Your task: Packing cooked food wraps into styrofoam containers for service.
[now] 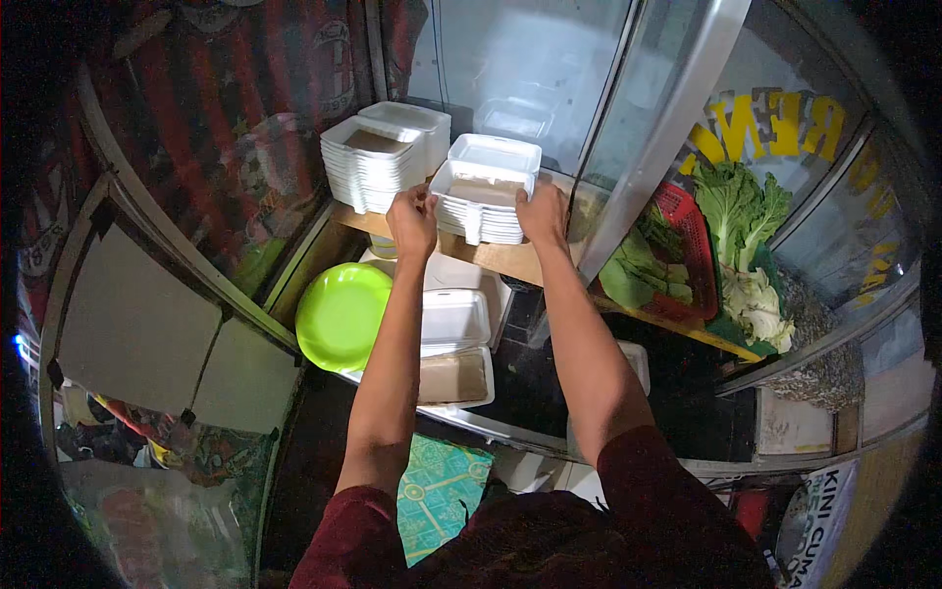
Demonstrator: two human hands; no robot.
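A stack of open white foam food boxes [482,213] stands on a wooden shelf, with brown paper in the top one. My right hand [544,213] grips the right side of this stack, thumb at the upper rim. My left hand [412,223] is at the stack's left edge with its fingers curled; whether it grips the rim cannot be made out. Just left stands a taller stack of similar boxes [372,166], also with brown paper on top. Below, between my forearms, an open foam box [455,318] lies on the counter, its lower half lined with brown paper.
A bright green plate [342,316] lies left of my left forearm. At right, a red plastic basket [710,272] holds leafy greens, beside a head of leafy vegetable [754,294]. A metal post [662,140] and glass panes surround the shelf. Part of another white container [636,364] shows behind my right arm.
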